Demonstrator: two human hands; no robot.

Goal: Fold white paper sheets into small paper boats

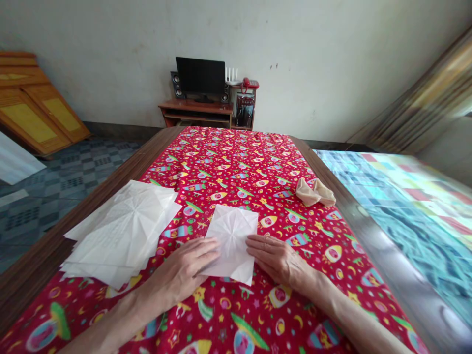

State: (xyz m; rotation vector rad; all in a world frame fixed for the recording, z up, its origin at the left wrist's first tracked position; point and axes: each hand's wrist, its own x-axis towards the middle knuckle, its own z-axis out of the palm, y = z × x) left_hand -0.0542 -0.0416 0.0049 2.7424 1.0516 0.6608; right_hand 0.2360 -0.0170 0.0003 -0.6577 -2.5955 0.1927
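A sheet of white paper with creases fanning out from its middle lies in front of me on a red patterned cloth. My left hand rests on the sheet's left edge, fingers stretched out and the thumb side near its lower corner. On the right edge lie the straight, flat fingers of my right hand. The paper's lower right corner shows a small folded or lifted flap. To the left is an untidy stack of similar creased white sheets. Neither hand grips the paper.
A cream folded piece, paper or cloth, sits toward the right side. The brown table edge runs beside a bed with a turquoise cover. Beyond the table stand a monitor and a red telephone. A wooden cabinet is at left.
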